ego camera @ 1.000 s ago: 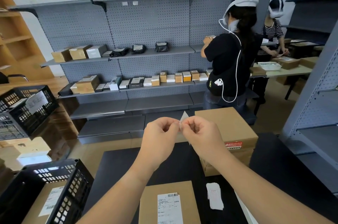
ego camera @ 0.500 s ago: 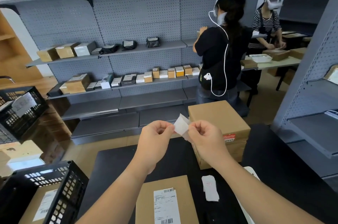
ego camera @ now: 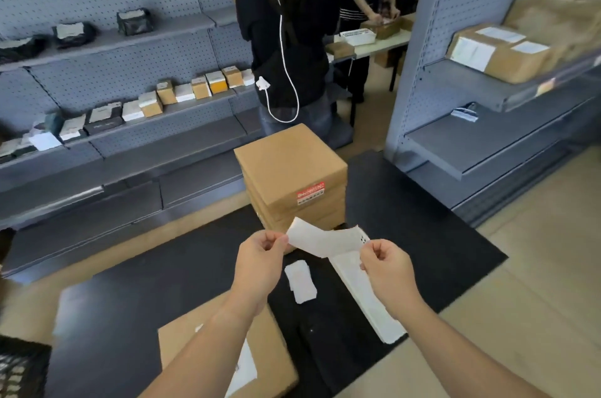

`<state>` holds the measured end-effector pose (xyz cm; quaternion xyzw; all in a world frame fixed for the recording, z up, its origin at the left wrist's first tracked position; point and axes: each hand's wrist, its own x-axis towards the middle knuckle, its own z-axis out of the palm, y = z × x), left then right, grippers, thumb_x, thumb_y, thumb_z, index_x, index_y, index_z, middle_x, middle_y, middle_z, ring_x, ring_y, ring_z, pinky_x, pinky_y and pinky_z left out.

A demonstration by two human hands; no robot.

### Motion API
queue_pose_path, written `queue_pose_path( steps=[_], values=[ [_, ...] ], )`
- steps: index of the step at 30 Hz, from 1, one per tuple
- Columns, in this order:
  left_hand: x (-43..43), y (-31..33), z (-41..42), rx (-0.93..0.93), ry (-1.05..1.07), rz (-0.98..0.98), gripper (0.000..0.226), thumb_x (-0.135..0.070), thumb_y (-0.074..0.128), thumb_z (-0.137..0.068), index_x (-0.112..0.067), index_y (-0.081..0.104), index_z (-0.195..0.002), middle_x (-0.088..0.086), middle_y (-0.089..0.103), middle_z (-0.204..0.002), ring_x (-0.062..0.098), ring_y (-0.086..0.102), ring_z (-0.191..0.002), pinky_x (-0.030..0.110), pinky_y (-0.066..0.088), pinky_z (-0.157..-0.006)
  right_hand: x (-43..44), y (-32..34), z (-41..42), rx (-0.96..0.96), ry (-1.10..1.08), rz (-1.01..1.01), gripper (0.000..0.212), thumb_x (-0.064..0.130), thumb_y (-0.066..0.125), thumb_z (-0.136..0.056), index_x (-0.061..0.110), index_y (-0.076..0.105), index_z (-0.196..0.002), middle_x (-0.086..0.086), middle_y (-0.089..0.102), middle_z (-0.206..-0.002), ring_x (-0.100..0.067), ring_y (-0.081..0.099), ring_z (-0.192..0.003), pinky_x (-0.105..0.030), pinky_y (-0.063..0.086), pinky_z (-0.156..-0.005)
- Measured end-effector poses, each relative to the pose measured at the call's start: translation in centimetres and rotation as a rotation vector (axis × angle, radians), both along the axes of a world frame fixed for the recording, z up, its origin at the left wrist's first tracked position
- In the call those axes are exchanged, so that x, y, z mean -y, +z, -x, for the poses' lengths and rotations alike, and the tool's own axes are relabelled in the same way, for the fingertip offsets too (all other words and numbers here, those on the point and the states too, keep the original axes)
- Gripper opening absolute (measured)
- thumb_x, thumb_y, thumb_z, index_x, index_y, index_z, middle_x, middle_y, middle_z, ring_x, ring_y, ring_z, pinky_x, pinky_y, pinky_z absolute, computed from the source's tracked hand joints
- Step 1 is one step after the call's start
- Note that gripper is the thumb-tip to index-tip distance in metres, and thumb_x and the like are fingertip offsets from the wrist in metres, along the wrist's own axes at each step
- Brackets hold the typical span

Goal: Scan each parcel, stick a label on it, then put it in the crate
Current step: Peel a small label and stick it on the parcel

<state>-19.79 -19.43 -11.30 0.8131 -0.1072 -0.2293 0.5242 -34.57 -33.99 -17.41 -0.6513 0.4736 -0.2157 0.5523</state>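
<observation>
Left hand (ego camera: 260,264) and right hand (ego camera: 387,271) each pinched an end of the label (ego camera: 322,240), seemingly peeling it. The parcel (ego camera: 276,365) waited near, beneath.

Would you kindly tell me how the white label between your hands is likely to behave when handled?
Probably floppy: the label bows and curls between the left hand and right hand, which pinch its ends. Likely very light, since fingertip pinches alone carry it. It may fold onto itself if one end is released.
</observation>
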Motion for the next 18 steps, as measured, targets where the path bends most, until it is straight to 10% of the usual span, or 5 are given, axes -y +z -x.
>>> queue_pose_path(
  steps=[18],
  values=[
    [5.7,-9.5,0.8,-0.093,-0.035,-0.169,0.009,-0.025,0.056,-0.101,-0.027,0.065,-0.097,-0.004,0.071,-0.087,0.015,0.065,-0.086,0.029,0.053,-0.080,5.4,-9.6,5.3,-0.237,-0.198,-0.104,0.013,0.017,0.062,-0.093,0.011,0.066,-0.083,-0.010,0.067,-0.082,-0.015,0.053,-0.066,-0.026,0.044,-0.057]
  ],
)
